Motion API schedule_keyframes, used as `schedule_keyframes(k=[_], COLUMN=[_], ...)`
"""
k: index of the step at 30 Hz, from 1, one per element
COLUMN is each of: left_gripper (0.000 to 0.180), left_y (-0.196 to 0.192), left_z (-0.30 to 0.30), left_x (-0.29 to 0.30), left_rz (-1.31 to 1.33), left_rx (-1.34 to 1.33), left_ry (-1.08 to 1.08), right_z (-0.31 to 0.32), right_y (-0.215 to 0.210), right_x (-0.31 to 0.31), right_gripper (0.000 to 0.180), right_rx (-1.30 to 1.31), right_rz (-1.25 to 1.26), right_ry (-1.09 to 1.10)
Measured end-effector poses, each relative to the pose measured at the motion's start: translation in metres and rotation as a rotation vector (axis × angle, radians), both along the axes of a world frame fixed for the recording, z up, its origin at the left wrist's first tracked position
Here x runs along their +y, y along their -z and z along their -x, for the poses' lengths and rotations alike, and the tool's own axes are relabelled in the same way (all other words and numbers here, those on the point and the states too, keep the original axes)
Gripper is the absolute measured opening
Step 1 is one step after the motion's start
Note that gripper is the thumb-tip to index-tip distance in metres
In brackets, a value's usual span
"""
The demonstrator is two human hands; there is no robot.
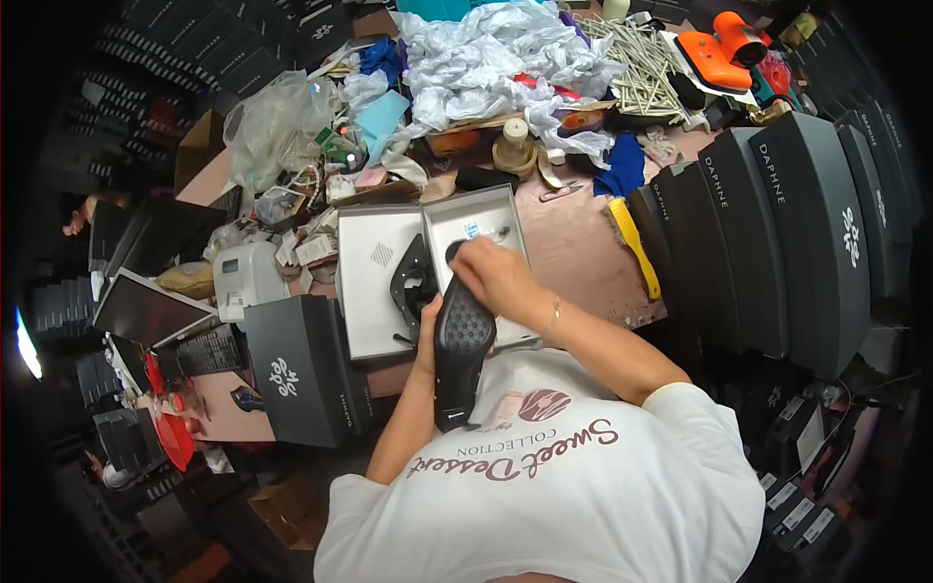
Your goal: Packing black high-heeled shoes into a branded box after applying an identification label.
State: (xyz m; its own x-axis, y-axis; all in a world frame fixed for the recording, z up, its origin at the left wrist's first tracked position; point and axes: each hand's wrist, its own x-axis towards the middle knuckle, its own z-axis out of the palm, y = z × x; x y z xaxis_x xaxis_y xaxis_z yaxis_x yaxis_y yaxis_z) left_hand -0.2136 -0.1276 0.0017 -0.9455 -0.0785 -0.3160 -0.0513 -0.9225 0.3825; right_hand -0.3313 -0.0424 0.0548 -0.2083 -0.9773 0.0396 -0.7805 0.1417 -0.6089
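Note:
A black shoe (465, 335), its patterned sole turned up toward me, is held in front of my chest. My left hand (429, 335) is wrapped around its side. At its far end my right hand (498, 279) closes its fingers on the shoe, near a dark rounded tip; the fingertips are partly hidden. Beneath lies an open shoebox (362, 335) with a pale inside. In its left half rests another black shoe (412, 282) with straps and small studs. A small packet (472, 230) lies in the right half.
Upright dark shoeboxes (807, 243) line the right; another box (296, 374) stands left. Crumpled white tissue paper (496, 73) is heaped at the back. A yellow-handled brush (634, 251), an orange device (721, 56) and a plastic bag (277, 126) lie around the table.

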Motion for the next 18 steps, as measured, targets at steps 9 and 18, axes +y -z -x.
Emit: schedule_keyframes(k=[9, 18], left_gripper=[0.058, 0.056], left_y=[0.039, 0.028], left_z=[-0.02, -0.033], left_x=[-0.017, -0.011], left_rz=[-0.088, -0.181], left_rx=[-0.357, -0.24], left_ry=[-0.402, -0.355], right_z=[-0.036, -0.036], right_y=[0.016, 0.027], right_x=[-0.002, 0.02], right_gripper=[0.016, 0.018], right_rx=[-0.198, -0.332], right_rz=[0.352, 0.208], right_ry=[-0.12, -0.53])
